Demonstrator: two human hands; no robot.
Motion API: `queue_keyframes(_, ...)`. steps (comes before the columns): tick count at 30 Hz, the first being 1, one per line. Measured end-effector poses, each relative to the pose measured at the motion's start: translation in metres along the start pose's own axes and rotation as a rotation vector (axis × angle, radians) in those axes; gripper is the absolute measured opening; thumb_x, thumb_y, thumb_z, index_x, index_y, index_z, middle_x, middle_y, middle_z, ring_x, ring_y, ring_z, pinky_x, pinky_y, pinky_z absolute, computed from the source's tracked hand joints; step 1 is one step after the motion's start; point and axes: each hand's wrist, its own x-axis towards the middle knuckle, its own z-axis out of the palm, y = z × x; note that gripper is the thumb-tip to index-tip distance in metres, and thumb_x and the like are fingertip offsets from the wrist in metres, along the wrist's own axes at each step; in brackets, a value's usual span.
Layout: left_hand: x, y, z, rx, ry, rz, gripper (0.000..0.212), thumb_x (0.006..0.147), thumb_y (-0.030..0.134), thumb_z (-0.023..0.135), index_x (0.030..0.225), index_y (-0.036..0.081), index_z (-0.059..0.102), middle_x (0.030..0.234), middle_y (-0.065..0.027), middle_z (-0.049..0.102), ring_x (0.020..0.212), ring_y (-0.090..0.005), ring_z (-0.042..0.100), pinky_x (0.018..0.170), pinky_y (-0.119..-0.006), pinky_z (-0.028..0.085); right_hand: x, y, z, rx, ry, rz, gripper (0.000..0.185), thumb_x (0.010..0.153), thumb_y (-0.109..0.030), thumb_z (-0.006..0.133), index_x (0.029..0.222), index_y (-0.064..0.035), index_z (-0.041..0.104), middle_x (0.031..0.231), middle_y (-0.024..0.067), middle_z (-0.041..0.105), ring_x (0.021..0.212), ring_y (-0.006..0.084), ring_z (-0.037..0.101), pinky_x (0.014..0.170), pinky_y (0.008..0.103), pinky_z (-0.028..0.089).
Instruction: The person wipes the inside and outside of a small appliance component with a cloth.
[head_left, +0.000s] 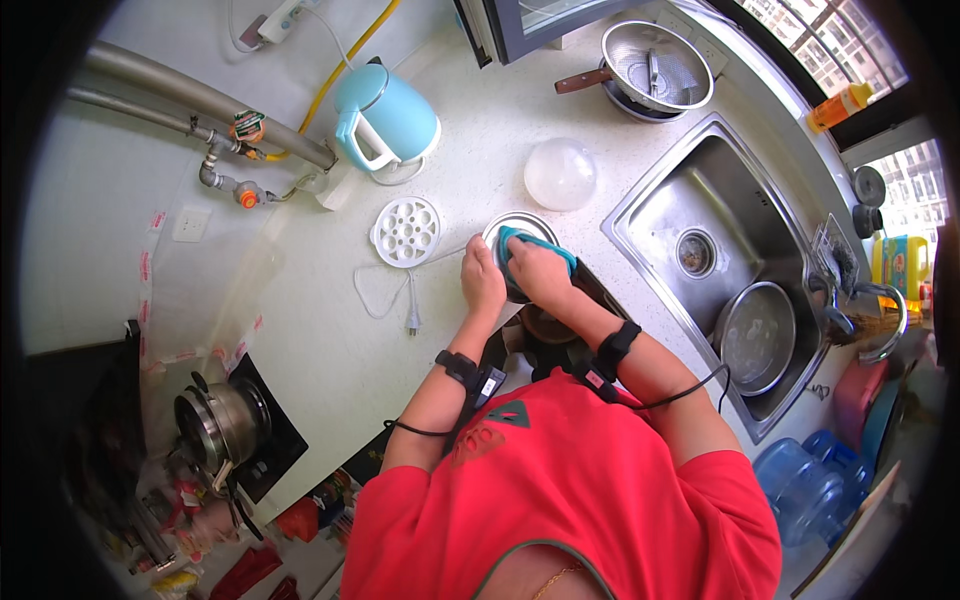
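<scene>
My right hand (536, 268) presses a teal cloth (559, 257) into a round metal-topped appliance base (525, 220) at the counter's front edge. My left hand (482, 276) rests against the left side of that base; its fingers are close together and partly hidden from view. A white cord runs left from behind the hand to a plug (413, 321) on the counter. Beyond the base, a translucent domed lid (561, 174) sits on the counter. A white egg tray with round holes (406, 232) lies to the left.
A light blue electric kettle (390, 112) stands at the back left. Sieves (658, 67) are stacked at the back right. A steel sink (705, 195) on the right holds a metal bowl (756, 337). A steel pot (225, 424) is on the cooktop at the far left.
</scene>
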Motion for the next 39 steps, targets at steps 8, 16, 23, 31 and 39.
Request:
queue_keyframes(8,0.0,-0.006,0.0,-0.025,-0.017,0.02,0.055,0.098,0.039,0.022,0.121,-0.002,0.05,0.118,-0.0239,0.054,0.11,-0.0389,0.05,0.093,-0.04,0.039,0.005,-0.001,-0.004,-0.11,0.051,-0.032,0.015,0.079,-0.015,0.051,0.093,-0.0111,0.055,0.074,0.0141,0.061,0.06,0.0335,0.061,0.049,0.0447,0.047)
queue_keyframes(16,-0.001,-0.008,-0.003,-0.05,-0.021,0.038,0.051,0.098,0.037,0.024,0.117,0.0,0.052,0.112,-0.0225,0.058,0.104,-0.0379,0.054,0.088,-0.04,0.041,0.0,0.005,-0.007,-0.072,0.034,-0.142,0.01,0.08,-0.016,0.05,0.088,-0.0132,0.055,0.073,0.0121,0.06,0.06,0.0353,0.06,0.05,0.0465,0.046)
queue_keyframes(23,-0.001,-0.014,-0.001,-0.012,0.008,0.075,0.05,0.098,0.037,0.026,0.116,0.0,0.053,0.111,-0.0226,0.058,0.104,-0.0375,0.054,0.088,-0.041,0.041,0.005,0.007,0.004,-0.084,0.032,-0.076,0.011,0.08,-0.017,0.05,0.086,-0.0108,0.056,0.071,0.0127,0.059,0.062,0.0339,0.06,0.052,0.046,0.047)
queue_keyframes(31,0.002,-0.005,-0.002,0.052,-0.011,-0.027,0.047,0.097,0.035,0.031,0.114,-0.001,0.056,0.109,-0.023,0.06,0.102,-0.0383,0.056,0.085,-0.042,0.044,-0.007,0.037,-0.021,-0.104,0.024,0.032,0.014,0.079,-0.017,0.05,0.091,-0.0121,0.056,0.074,0.0121,0.061,0.065,0.0344,0.061,0.056,0.0468,0.048)
queue_keyframes(39,0.002,-0.003,-0.002,0.116,-0.002,-0.022,0.047,0.097,0.036,0.032,0.113,0.0,0.057,0.104,-0.0238,0.061,0.099,-0.04,0.057,0.084,-0.043,0.044,-0.015,0.027,-0.018,-0.143,0.02,0.023,0.013,0.078,-0.016,0.052,0.09,-0.0103,0.055,0.072,0.014,0.059,0.066,0.0349,0.06,0.056,0.0464,0.047)
